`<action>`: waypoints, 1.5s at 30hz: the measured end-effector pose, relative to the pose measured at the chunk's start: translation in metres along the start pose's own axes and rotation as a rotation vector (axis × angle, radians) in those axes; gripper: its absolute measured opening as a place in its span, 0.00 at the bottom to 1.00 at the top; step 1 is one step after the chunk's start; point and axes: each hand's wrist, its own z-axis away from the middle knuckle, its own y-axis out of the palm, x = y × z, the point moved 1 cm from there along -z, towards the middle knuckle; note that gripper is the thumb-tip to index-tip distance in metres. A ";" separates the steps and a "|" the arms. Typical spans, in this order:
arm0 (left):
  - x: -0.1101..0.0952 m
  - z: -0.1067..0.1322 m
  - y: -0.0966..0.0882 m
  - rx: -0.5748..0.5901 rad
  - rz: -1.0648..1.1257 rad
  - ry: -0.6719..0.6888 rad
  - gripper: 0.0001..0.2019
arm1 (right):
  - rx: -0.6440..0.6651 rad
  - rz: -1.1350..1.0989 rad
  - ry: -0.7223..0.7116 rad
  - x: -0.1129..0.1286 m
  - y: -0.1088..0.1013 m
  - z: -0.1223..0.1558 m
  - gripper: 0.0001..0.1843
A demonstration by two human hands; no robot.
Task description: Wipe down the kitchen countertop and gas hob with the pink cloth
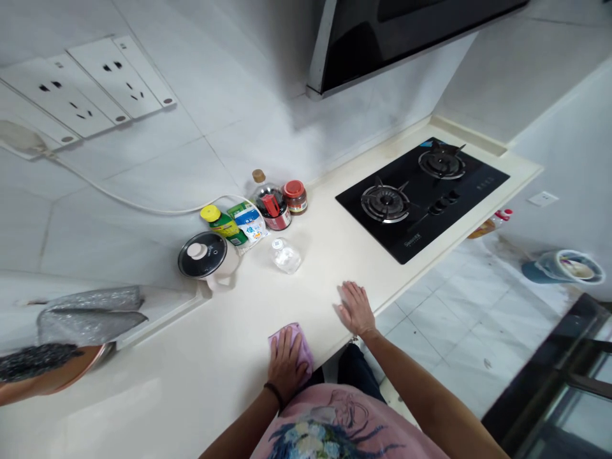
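Note:
My left hand (285, 363) lies flat on a folded pinkish-purple cloth (306, 347) near the front edge of the cream countertop (191, 376). Its fingers are spread over the top of the cloth, and the palm hides part of it. To the right, my right hand (356, 309) rests palm down on the bare counter by the edge, fingers stretched out and holding nothing. Farther back, a small clear container with a white cap (285, 256) is the closest item to both hands.
Along the wall are a lidded pot (203, 255), a green bottle (224, 224), a white-blue packet (248, 220), a dark sauce bottle (272, 207) and a red-lidded jar (295, 196). A gas hob (415, 197) lies right, below a hood (382, 44). A bucket (545, 271) stands on the floor.

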 end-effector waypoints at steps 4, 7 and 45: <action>-0.033 -0.059 0.003 0.046 0.024 0.020 0.41 | -0.004 -0.092 -0.005 0.000 -0.003 0.001 0.39; -0.062 -0.114 0.006 0.085 0.039 0.043 0.41 | -0.030 -0.181 0.018 0.000 -0.007 0.001 0.40; -0.230 -0.322 0.007 0.196 0.165 0.347 0.38 | -0.369 -0.229 0.248 -0.184 -0.100 0.013 0.33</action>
